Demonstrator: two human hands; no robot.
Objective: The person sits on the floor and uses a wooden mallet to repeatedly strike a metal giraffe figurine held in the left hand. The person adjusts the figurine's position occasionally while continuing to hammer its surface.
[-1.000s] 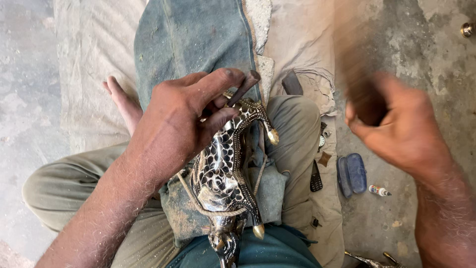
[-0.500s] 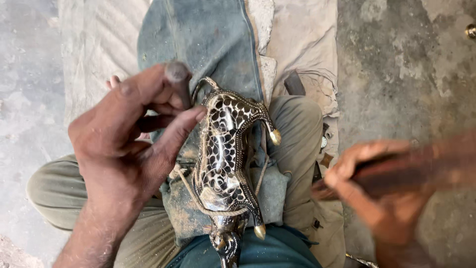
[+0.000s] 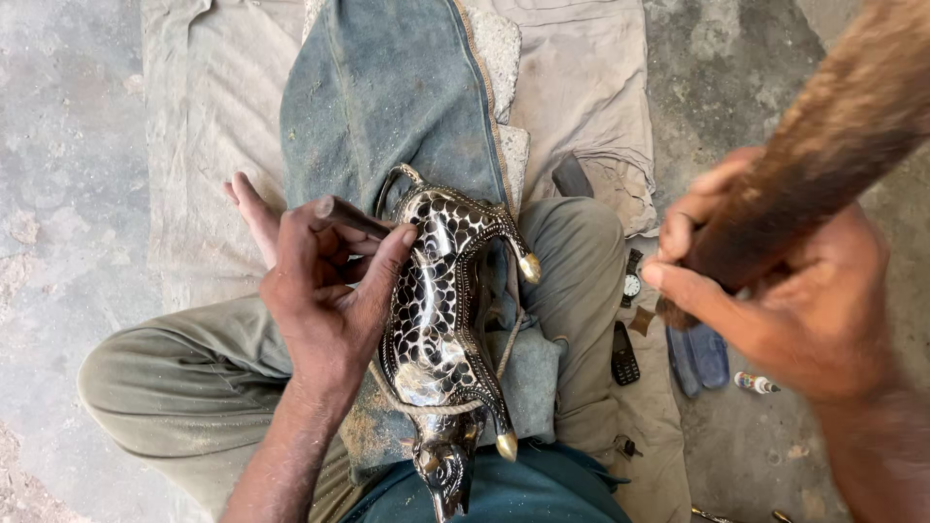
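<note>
Your right hand (image 3: 794, 300) is gripping a wooden mallet handle (image 3: 823, 145) tight at three o'clock. Your left hand (image 3: 329, 291) is pinching a small chisel (image 3: 349, 215) against the patterned metal animal figure (image 3: 436, 320), which is lying on your lap, tied down over blue denim cloth (image 3: 387, 97).

A small dark mobile phone (image 3: 626, 354) with keypad and dark screen lies on the cloth (image 3: 591, 87), right of the knee; a wristwatch dial (image 3: 632, 284) lies just beyond it.

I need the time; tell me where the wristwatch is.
In the head view, the wristwatch lies on the cloth right of the person's knee, just above the dark phone and left of the right hand.
</note>
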